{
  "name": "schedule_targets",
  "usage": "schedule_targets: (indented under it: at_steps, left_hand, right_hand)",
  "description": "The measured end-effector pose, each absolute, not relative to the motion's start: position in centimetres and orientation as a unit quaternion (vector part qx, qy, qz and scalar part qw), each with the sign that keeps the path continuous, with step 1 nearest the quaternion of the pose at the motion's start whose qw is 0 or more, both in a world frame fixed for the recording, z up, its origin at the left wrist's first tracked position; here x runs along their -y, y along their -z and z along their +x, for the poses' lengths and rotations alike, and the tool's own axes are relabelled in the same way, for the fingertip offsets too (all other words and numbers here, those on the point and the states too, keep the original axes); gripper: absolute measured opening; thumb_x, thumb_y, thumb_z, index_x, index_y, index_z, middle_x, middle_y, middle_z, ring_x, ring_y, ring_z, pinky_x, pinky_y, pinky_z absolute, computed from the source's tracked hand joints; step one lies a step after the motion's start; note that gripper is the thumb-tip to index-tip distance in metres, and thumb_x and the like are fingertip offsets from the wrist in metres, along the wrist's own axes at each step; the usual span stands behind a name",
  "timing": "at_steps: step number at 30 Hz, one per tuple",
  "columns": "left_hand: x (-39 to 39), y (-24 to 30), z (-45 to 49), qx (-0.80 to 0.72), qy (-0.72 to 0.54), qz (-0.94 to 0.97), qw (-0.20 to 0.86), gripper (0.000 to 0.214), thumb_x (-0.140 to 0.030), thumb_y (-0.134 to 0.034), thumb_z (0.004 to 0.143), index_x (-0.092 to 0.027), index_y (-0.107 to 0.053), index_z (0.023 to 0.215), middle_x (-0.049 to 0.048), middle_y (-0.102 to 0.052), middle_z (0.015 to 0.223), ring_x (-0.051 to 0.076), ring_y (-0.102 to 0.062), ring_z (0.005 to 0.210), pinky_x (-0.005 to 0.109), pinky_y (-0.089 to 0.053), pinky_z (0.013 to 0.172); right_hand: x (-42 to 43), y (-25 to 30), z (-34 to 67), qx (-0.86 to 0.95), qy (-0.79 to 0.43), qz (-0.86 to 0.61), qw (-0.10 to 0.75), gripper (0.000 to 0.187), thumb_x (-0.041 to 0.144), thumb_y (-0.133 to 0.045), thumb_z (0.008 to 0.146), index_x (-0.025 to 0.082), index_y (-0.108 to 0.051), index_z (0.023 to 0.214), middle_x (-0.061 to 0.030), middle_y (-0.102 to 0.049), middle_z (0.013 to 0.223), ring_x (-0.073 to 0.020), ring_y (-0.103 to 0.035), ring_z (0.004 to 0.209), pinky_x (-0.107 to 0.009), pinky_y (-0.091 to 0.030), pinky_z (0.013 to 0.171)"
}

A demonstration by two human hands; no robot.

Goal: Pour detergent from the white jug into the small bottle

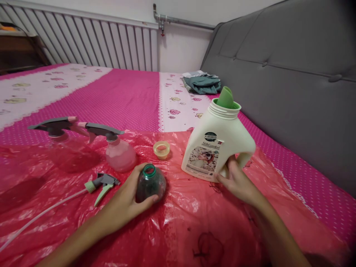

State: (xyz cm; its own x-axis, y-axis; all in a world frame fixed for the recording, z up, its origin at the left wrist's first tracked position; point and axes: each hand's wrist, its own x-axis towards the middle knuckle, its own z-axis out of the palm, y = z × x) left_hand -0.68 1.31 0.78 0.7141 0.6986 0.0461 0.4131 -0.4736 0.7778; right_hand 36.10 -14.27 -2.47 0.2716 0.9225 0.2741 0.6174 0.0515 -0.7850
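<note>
My left hand (126, 200) wraps around a small dark round bottle (151, 182) with an open green neck, standing on a red plastic sheet (194, 222). My right hand (237, 180) grips the handle of a white detergent jug (215, 146), which is uncapped and shows a green pour spout at its mouth. The jug stands slightly tilted on the sheet, just right of the small bottle. A detached green-and-grey spray head (104, 183) with a long white tube lies left of my left hand.
Two clear spray bottles (119, 152) (66, 148) with grey triggers stand at the left. A yellowish cap (161, 149) lies between bottle and jug. Folded clothes (203, 83) lie at the far end of the pink bed. A grey headboard (292, 92) rises on the right.
</note>
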Motion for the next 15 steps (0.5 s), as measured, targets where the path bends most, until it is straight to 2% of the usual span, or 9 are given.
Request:
schedule_targets:
  at_steps: [4,9,15]
  left_hand:
    - [-1.32,-0.70,-0.69,-0.332,-0.186,0.840,0.386,0.075,-0.062,-0.076,0.098,-0.027,-0.048,0.158,0.0178,-0.071,0.153,0.044,-0.073,0.140,0.065,-0.056,0.125]
    - [-1.31,-0.27,-0.84,-0.327,-0.189,0.842,0.385,0.074,-0.062,-0.076,0.099,-0.027,-0.047,0.158,0.0171,-0.070,0.155,0.043,-0.072,0.143,0.064,-0.056,0.126]
    - [-1.43,-0.11,-0.87,-0.322,-0.189,0.840,0.393,0.073,-0.063,-0.075,0.100,-0.027,-0.046,0.156,0.0174,-0.071,0.152,0.043,-0.073,0.140,0.066,-0.056,0.125]
  right_hand:
    - [14.22,2.60,36.04,0.577,-0.188,-0.664,0.437,0.089,0.043,-0.068,0.102,0.015,-0.028,0.176,-0.0198,-0.036,0.156,-0.0375,-0.033,0.155,-0.068,-0.028,0.138]
    - [14.10,2.83,35.95,0.574,-0.193,-0.660,0.444,0.094,0.044,-0.066,0.101,0.019,-0.021,0.179,-0.0197,-0.036,0.157,-0.0388,-0.034,0.154,-0.072,-0.030,0.135]
    - [14.08,2.98,36.06,0.575,-0.185,-0.662,0.444,0.093,0.047,-0.066,0.101,0.018,-0.024,0.179,-0.0200,-0.034,0.160,-0.0388,-0.033,0.156,-0.073,-0.026,0.136]
